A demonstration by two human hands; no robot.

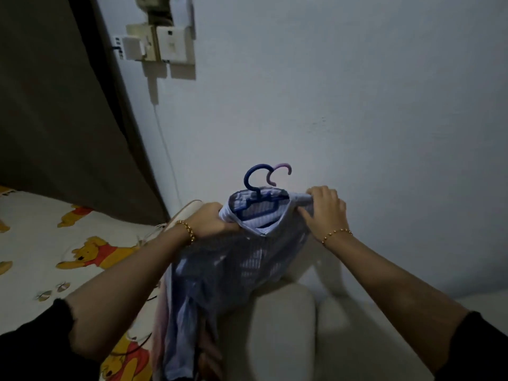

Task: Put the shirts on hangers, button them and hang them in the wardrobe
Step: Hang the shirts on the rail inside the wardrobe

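A light blue striped shirt (236,268) hangs in front of me on a blue hanger (254,200), whose hook sticks up above the collar. A pink hanger hook (280,171) shows just behind it; the rest of that hanger is hidden. My left hand (211,220) grips the shirt's left shoulder near the collar. My right hand (325,209) grips the right shoulder fabric. More cloth, pinkish, hangs below the shirt at the lower left (160,325).
A bed with a cartoon-bear sheet (68,243) lies at the left. A cream cushioned seat (286,325) sits below the shirt. A pale wall (357,105) stands right behind, with a switch box (159,42) and a dark curtain (55,119) at the upper left.
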